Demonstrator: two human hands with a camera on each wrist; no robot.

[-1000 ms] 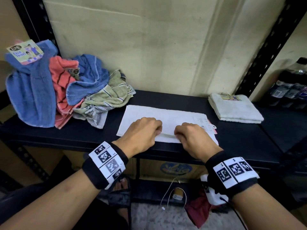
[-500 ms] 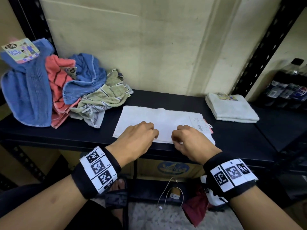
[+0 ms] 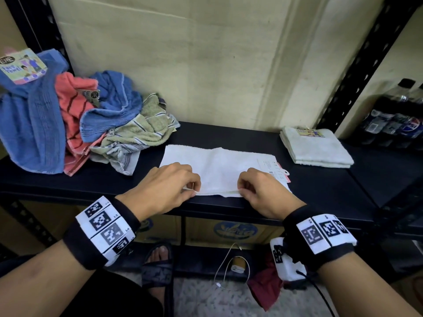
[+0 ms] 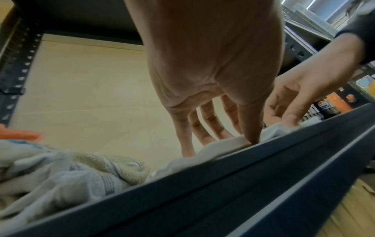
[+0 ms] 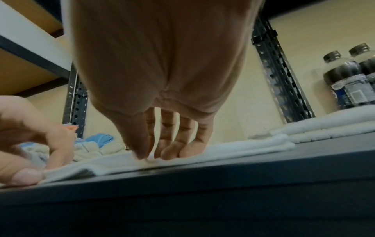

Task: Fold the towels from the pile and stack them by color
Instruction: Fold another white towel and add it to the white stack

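- Right now the white towel (image 3: 219,170) lies flat along the front of the black shelf (image 3: 320,193), folded into a long strip, its paper tag (image 3: 273,168) at the three o'clock end.
- Left hand (image 3: 164,188) sits at the towel's near edge, about seven o'clock on the cloth; its grip is closed to a pinch, thumb and fingers (image 4: 249,128) nipping the top layer of the hem.
- Right hand (image 3: 263,191) works the same near edge at about five o'clock, its grip likewise pinched on the hem, thumb meeting the curled fingertips (image 5: 172,152) on the fabric.
- Between the two hands the front edge is lifted slightly off the layer beneath.
- At three o'clock from the towel, well apart, rests a folded white stack (image 3: 315,145) with a printed label on top.
- At nine to ten o'clock is the unfolded pile (image 3: 91,120): blue, coral striped, and green-grey striped towels tumbled together.
- Far out at two o'clock stand dark soda bottles (image 3: 396,120) on the neighbouring shelf.
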